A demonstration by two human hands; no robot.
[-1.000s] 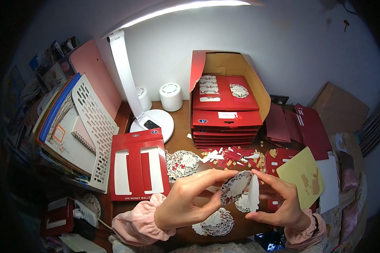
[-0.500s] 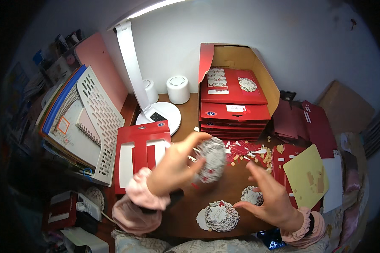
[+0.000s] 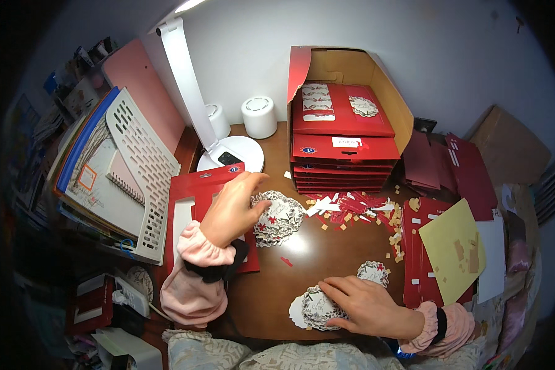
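My left hand (image 3: 235,206) has its fingers apart at the left edge of a thick pile of round, scallop-edged paper tags (image 3: 282,219). The tags are white with grey leaf print and red flowers, and the pile lies partly against a red cardboard sleeve (image 3: 245,262). At the near edge of the desk, my right hand (image 3: 367,307) reaches over a second pile of round tags (image 3: 316,308), thumb and fingers spread across its right side. Its fingertips seem to touch the top tag. A smaller round tag pile (image 3: 374,272) lies just beyond that hand.
Red and white paper scraps (image 3: 351,206) and tan foam squares (image 3: 396,231) litter the desk below an open box (image 3: 391,92) of red packs. A yellow sheet (image 3: 451,253) lies at right. A white lamp (image 3: 191,80) and a perforated file holder (image 3: 139,185) stand at left.
The tag pile my left hand was holding up now rests on the desk, and that hand's fingers have loosened. My right hand has moved left onto the near pile. The view has shifted slightly.
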